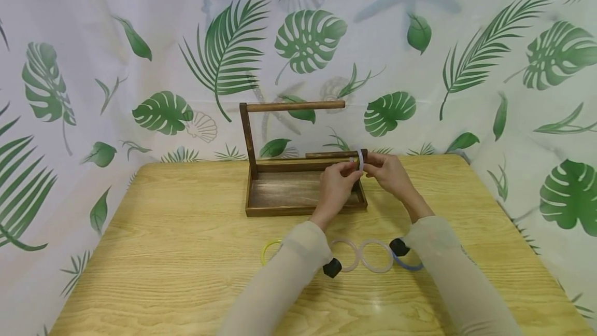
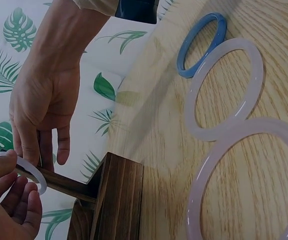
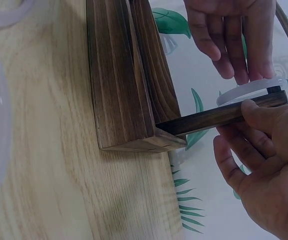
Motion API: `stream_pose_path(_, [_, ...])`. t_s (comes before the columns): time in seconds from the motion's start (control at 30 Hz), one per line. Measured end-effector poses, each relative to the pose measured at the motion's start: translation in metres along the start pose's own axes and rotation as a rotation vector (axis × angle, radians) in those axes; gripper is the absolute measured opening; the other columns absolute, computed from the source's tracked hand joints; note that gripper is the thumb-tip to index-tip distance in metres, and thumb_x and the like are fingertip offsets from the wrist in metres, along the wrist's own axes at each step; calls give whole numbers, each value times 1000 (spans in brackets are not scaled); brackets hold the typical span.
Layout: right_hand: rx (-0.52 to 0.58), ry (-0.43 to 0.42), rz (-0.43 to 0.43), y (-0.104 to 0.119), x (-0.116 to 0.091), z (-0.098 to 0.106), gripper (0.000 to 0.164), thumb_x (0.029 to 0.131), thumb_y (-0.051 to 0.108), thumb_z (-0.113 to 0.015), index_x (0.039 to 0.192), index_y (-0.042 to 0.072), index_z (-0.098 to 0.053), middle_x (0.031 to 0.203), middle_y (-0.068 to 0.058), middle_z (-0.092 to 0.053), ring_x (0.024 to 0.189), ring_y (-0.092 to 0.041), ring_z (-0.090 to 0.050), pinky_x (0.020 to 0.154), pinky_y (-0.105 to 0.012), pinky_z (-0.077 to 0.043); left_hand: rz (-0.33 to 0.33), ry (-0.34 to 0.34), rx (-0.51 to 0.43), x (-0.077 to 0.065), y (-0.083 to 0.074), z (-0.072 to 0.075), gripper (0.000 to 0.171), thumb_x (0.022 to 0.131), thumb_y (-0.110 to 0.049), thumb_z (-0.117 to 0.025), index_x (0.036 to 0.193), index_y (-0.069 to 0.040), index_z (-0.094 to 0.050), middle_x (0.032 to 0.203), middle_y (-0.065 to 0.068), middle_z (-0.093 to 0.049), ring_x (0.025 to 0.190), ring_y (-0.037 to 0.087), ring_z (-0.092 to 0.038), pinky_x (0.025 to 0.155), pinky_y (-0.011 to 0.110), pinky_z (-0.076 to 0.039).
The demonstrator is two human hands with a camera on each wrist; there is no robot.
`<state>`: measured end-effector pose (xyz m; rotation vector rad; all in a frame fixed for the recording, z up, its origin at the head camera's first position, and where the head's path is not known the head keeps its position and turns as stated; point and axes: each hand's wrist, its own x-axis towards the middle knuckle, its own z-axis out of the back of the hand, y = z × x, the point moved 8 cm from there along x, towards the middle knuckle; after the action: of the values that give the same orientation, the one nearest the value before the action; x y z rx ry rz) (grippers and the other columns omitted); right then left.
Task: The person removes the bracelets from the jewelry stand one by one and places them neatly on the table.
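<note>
A pale, nearly white bangle point(image 1: 360, 160) encircles the upper end of the short upright post point(image 3: 208, 116) at the right of a dark wooden stand point(image 1: 305, 211). My left hand point(image 1: 337, 183) pinches the bangle from the left, and in the left wrist view its thumb lies near the post top beside the bangle point(image 2: 40, 181). From the right, my right hand point(image 1: 392, 174) grips the post near its top. The thumb of that right hand point(image 3: 278, 135) presses one face of the post in the right wrist view, the other fingers lying behind.
In front of the stand several bangles lie flat: yellow point(image 1: 263, 256), pink point(image 1: 357, 258), pale pink point(image 1: 377, 271) and blue point(image 1: 411, 268). My left sleeve partly covers the yellow one. A long rod point(image 1: 296, 106) juts right from the stand's taller left post; a lower rod point(image 1: 326, 155) points left.
</note>
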<state>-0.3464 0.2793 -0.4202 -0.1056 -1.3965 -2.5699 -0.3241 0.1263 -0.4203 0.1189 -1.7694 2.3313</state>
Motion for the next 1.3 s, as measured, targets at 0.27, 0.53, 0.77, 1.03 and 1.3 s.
stream_pose_path(0.27, [-13,-2,-1,-1,0,0,37,106,10,-60,136,-11,-60,127,-30,-66,107,-44,-68,92,-51,-59,12,5,1,1,1,-5,29,96,-20,-77,121,-6,-77,109,5,-77,97,16,-72,77,24,-60])
stream_pose_path(0.53, [-16,-3,16,1,-1,-1,36,106,9,-61,135,-11,-61,125,-29,-67,106,-41,-69,90,-44,-61,4,-17,49,1,1,-6,25,96,-23,-78,116,-9,-80,103,3,-78,94,15,-72,75,23,-58])
stream_pose_path(0.77, [-22,6,12,4,-2,-1,36,107,10,-59,136,-13,-60,126,-30,-67,107,-42,-68,93,-52,-59,-2,0,66,1,2,-7,22,96,-27,-77,110,-11,-82,98,0,-78,89,12,-69,72,22,-55])
stream_pose_path(1.03, [-10,8,0,10,-2,-2,36,106,4,-58,136,-16,-58,127,-34,-64,108,-49,-66,93,-56,-58,-37,7,38,3,2,-2,20,96,-23,-77,107,-6,-81,98,3,-78,85,11,-69,68,20,-54])
stream_pose_path(1.3, [-15,6,-24,-2,-1,0,44,106,17,-62,140,-10,-58,132,-30,-64,108,-50,-66,95,-57,-56,-43,-2,55,-1,2,8,19,100,-19,-72,110,-5,-79,100,6,-78,89,15,-71,72,23,-57])
